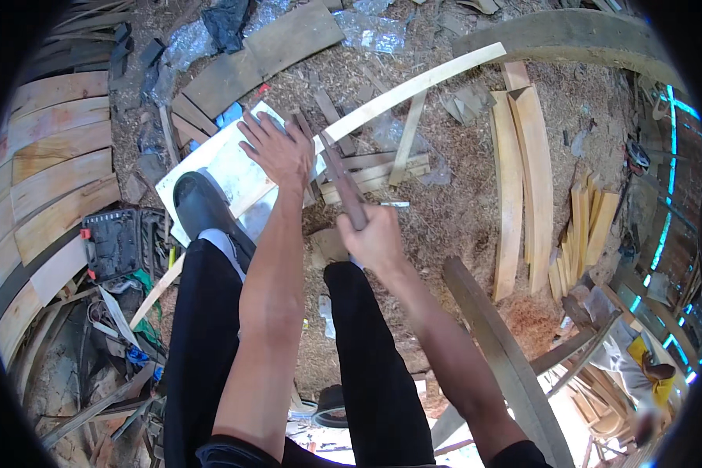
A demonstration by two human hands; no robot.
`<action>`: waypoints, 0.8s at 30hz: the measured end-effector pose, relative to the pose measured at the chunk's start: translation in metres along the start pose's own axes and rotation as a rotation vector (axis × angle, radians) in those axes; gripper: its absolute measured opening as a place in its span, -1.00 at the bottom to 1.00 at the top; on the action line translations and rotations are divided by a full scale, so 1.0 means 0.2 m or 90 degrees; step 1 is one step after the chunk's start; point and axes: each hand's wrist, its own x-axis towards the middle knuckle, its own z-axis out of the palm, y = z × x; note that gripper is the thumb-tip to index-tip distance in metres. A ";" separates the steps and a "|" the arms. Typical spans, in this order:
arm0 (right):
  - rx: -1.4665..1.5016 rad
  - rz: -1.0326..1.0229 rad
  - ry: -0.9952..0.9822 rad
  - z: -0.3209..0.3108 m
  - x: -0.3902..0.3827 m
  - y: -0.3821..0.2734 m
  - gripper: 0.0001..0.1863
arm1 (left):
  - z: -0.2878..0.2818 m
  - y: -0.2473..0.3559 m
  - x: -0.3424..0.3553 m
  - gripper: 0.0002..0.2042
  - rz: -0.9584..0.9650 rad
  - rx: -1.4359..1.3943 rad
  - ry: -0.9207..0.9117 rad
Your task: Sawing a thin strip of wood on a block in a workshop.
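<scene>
Cream-coloured, the wooden strip (413,93) passes beneath the wrist of the left hand (277,152), running toward its two and seven o'clock; that hand lies spread over a white panel (218,148). Between four and five o'clock from it, the right hand (376,240) grips a brown tool (342,175) whose far end meets the strip. The strip looks long, narrow and curved. At eight o'clock, an open dark case (93,260) holds small pieces, unclear.

Daylight bright; white panel (220,160) washed out; edges curved, rim black.
</scene>
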 end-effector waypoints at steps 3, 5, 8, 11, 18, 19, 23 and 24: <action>0.021 -0.026 -0.040 -0.06 0.03 0.08 -0.73 | -0.01 -0.04 0.02 -0.42 0.009 0.000 0.023; 0.005 -0.071 -0.055 -0.03 0.02 0.21 -0.78 | -0.01 -0.04 0.02 -0.42 0.016 0.004 0.019; 0.045 -0.151 -0.019 0.04 0.02 0.40 -0.80 | 0.01 -0.04 0.02 -0.45 0.034 -0.015 0.021; 0.080 -0.253 0.042 0.10 0.05 0.53 -0.79 | 0.02 -0.01 -0.01 -0.49 0.044 -0.078 0.033; 0.111 -0.002 -0.074 -0.17 0.05 0.12 -0.72 | -0.03 -0.09 -0.01 -0.56 0.107 -0.149 0.078; 0.108 -0.004 -0.071 -0.20 0.05 0.08 -0.72 | -0.04 -0.09 -0.01 -0.57 0.131 -0.178 0.077; 0.047 -0.045 -0.079 -0.23 0.02 0.12 -0.70 | -0.08 -0.06 -0.06 -0.63 0.171 -0.209 0.096; 0.017 -0.075 -0.055 -0.21 0.00 0.18 -0.70 | -0.09 -0.04 -0.06 -0.63 0.170 -0.213 0.100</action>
